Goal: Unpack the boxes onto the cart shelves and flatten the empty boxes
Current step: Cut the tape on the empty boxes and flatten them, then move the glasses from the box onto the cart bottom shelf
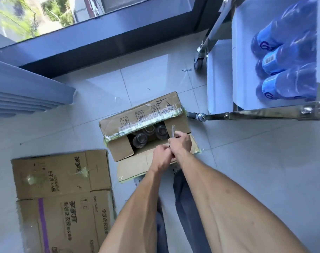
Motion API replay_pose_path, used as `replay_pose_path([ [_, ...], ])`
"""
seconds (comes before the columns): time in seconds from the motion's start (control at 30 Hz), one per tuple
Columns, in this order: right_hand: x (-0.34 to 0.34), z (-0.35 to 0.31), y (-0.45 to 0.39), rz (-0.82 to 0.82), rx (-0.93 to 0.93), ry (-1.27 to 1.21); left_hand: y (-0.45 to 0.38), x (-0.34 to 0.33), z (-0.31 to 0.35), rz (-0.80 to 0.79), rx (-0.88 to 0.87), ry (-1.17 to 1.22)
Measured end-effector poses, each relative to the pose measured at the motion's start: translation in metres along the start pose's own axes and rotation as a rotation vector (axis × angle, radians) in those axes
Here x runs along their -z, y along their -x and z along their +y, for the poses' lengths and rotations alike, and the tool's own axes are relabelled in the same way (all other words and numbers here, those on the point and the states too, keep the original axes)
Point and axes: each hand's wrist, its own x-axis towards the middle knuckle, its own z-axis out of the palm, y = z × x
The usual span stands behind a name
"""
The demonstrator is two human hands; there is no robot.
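An open cardboard box [135,117] stands on the floor with its flaps spread and taped edges cut. Inside it I see the round tops of clear bottles [140,141]. My right hand [181,143] is over the box's near right corner, closed around a thin knife [173,131] with its blade pointing up. My left hand [162,157] is closed beside it and touches the knife's lower end. A flattened cardboard box [64,194] lies on the floor at the lower left. Blue shrink-wrapped bottles [287,57] lie on the cart shelf [246,52] at the upper right.
The steel cart's frame [256,114] and caster wheels [198,63] stand just right of the open box. A dark window sill [104,42] runs along the back. Stacked grey panels [24,94] sit at the left. Scraps of tape lie on the grey tiled floor [256,161].
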Motion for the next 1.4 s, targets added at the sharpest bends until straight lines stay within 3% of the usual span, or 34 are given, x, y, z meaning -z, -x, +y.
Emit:
replay_pose_path([
  [0.17,0.02,0.013,-0.003,0.086,-0.105,-0.136,0.001,-0.013,0.005,-0.13,0.053,-0.02],
  [0.3,0.024,0.026,0.007,0.11,-0.258,-0.204,0.01,-0.014,0.002,-0.259,0.124,-0.223],
  [0.43,0.022,0.041,0.026,0.163,-0.334,-0.304,0.029,-0.008,-0.009,-0.192,0.126,-0.288],
  [0.57,0.022,0.071,0.036,0.221,-0.388,-0.55,0.05,-0.007,-0.024,0.083,-0.112,-0.493],
  [0.63,0.028,0.09,0.043,0.289,-0.446,-0.664,0.06,-0.019,-0.025,0.042,-0.189,-0.48],
  [0.67,0.034,0.102,0.045,0.325,-0.473,-0.718,0.064,-0.028,-0.024,0.007,-0.148,-0.364],
  [0.73,0.05,0.133,0.048,0.369,-0.524,-0.811,0.069,-0.051,-0.027,-0.064,-0.018,-0.169],
  [0.9,0.103,0.23,0.064,0.368,-0.582,-0.987,0.103,-0.132,-0.045,-0.255,-0.134,-0.591],
  [1.07,0.168,0.327,0.094,0.376,-0.571,-1.071,0.159,-0.245,-0.067,-0.321,-0.127,-0.592],
  [1.3,0.239,0.489,0.152,0.694,-0.689,-1.142,0.251,-0.403,-0.138,-0.55,-0.403,-1.056],
  [1.4,0.252,0.557,0.176,0.796,-0.785,-1.155,0.296,-0.459,-0.178,-0.672,-0.424,-1.166],
])
